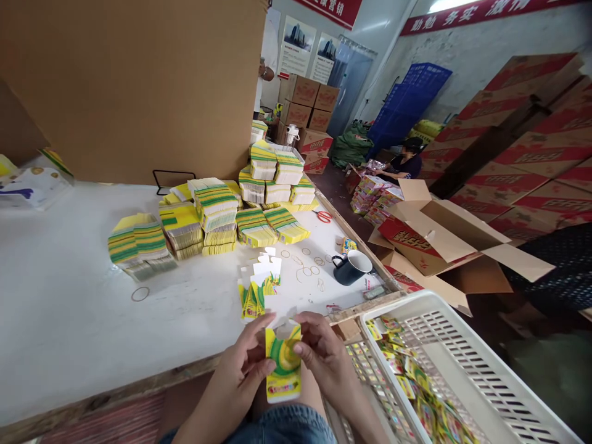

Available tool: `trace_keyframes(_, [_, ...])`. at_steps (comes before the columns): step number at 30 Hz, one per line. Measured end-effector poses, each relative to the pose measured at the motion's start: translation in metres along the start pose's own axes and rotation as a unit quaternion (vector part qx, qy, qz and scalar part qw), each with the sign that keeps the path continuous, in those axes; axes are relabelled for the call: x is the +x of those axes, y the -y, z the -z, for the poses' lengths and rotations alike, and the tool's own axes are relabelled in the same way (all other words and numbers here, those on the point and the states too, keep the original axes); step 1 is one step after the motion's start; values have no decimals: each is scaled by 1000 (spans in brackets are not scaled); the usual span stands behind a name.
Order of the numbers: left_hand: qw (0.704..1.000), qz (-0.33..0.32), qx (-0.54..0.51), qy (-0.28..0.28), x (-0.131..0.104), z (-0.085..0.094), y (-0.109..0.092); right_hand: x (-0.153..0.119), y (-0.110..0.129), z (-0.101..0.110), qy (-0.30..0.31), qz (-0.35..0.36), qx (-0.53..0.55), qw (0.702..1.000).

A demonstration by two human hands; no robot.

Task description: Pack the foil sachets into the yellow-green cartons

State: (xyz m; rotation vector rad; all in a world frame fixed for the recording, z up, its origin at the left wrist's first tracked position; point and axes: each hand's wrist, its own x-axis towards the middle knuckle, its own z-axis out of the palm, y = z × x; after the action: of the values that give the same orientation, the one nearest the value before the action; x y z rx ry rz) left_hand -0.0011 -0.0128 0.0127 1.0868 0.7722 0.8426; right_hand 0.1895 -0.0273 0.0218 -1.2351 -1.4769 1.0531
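A small yellow and green cardboard box (283, 370) is held upright between my two hands, over my lap at the table's front edge. My left hand (245, 364) grips its left side, thumb on the printed front. On its right side, my right hand (324, 351) pinches the upper part with the thumb across the front. White flaps stick up at the top of the box. Just beyond it, a loose pile of flat printed cartons (259, 287) lies on the white table (194, 308).
Bundled carton stacks (217, 209) stand at the back of the table. Rubber bands (308, 265), a dark mug (352, 267) and red scissors (324, 216) lie to the right. A white plastic basket (462, 327) holds many small packs. Open cardboard boxes (430, 234) and a seated person are beyond.
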Motion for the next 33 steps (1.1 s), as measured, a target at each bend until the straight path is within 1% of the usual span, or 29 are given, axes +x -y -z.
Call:
trace_keyframes(3, [998, 14, -24, 58, 0, 4, 0, 2, 12, 5, 46, 4, -46, 998])
trace_keyframes(5, [995, 19, -53, 82, 1, 5, 0, 2, 16, 4, 35, 14, -69, 997])
trace_keyframes(7, [993, 24, -68, 91, 2, 5, -1, 1, 15, 0, 8, 25, -62, 998])
trace_keyframes(8, [993, 23, -72, 90, 2, 4, -1, 1, 13, -3, -6, 27, -45, 999])
trace_keyframes(11, [993, 13, -95, 62, 0, 2, -3, -1, 4, -10, -62, 18, 42, 997])
trace_keyframes(13, [993, 15, -101, 52, -1, 2, -4, -2, 1, -11, -85, 17, 56, 995])
trace_keyframes(16, [997, 26, -65, 43, 0, 3, -3, -2, 3, -5, -51, 57, -8, 997])
trace_keyframes(18, [999, 26, -39, 23, 2, 3, -1, -1, 7, 0, -32, 74, -43, 996])
trace_keyframes(19, [999, 24, -29, 12, 3, 3, 1, -1, 8, 2, -27, 62, -55, 996])
trace_keyframes(21, [1000, 24, -9, 1, 4, 1, 3, -1, 9, 3, -16, 3, -81, 997])
trace_keyframes(23, [1000, 22, 7, 5, 5, -1, 4, 0, 8, 0, -7, -54, -125, 991])
trace_keyframes(24, [1000, 21, 9, 10, 6, -2, 5, 0, 7, -2, -11, -66, -152, 986])
trace_keyframes(26, [1000, 19, -1, 20, 6, -4, 5, 1, 5, -7, -22, -63, -201, 977])
trace_keyframes(28, [999, 23, -27, 19, 7, -3, 5, 0, 3, -11, -31, -55, -226, 972])
trace_keyframes(30, [998, 30, -51, 9, 8, -2, 5, -1, 0, -12, -34, -49, -224, 973])
trace_keyframes(33, [997, 32, -72, -1, 10, -2, 3, -3, -4, -12, -27, -29, -194, 980])
